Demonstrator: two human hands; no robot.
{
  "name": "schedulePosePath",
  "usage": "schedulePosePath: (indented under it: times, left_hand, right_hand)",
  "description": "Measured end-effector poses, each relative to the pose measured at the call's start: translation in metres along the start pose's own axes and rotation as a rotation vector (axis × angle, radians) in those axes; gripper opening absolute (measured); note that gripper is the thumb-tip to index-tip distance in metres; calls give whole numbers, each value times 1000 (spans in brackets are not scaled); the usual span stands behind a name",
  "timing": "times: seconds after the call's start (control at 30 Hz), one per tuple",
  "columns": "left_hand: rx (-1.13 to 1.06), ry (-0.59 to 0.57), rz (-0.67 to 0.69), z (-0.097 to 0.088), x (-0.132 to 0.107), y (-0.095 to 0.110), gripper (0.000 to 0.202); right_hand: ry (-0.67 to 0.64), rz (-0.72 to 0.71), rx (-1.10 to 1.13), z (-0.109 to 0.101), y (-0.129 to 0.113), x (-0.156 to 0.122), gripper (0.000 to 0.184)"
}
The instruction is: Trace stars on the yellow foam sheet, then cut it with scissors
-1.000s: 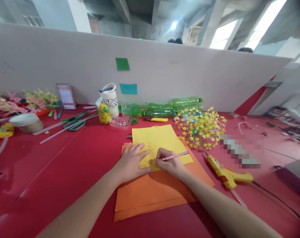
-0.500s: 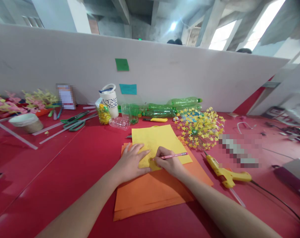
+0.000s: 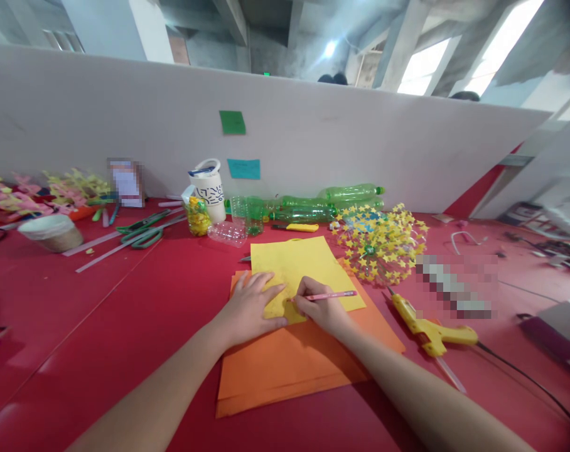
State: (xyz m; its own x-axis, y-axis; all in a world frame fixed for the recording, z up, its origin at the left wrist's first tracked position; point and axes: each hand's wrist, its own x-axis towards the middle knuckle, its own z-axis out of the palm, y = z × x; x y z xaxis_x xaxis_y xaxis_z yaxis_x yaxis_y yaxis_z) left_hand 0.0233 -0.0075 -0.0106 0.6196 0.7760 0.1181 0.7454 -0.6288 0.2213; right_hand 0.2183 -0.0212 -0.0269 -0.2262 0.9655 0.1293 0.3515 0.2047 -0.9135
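A yellow sheet of paper (image 3: 294,257) lies over a stack of orange paper (image 3: 285,370) on the red table. My left hand (image 3: 252,311) rests flat across the left side of the yellow sheet, fingers spread, its heel over the orange paper. Pinched in my right hand (image 3: 320,307) is a pink pencil (image 3: 332,295), whose tip meets the yellow sheet just right of my left fingers. Any marks near the tip are too faint to make out.
Right of the paper lies a yellow glue gun (image 3: 430,329) with a cord. Behind it stands a cluster of yellow stars (image 3: 379,245). Green plastic bottles (image 3: 308,209), a yellow cutter (image 3: 301,228), a white tumbler (image 3: 208,194) and green scissors (image 3: 146,235) line the back.
Both hands and the pencil stay in nearly the same place. At the far left, a clear strip has gone from beside the tub, and a dark loop shows at the edge.
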Motion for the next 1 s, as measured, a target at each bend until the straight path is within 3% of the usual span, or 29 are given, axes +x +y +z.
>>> schedulePosePath:
  times: [0.77, 1.0]
  left_hand:
    - [-12, -6, 0, 0, 0, -1, 63]
    - [-18, -6, -4, 1, 0, -1, 63]
  right_hand:
    - [16, 17, 35, 2, 1, 0, 8]
    - [42, -27, -98, 0, -1, 2, 10]
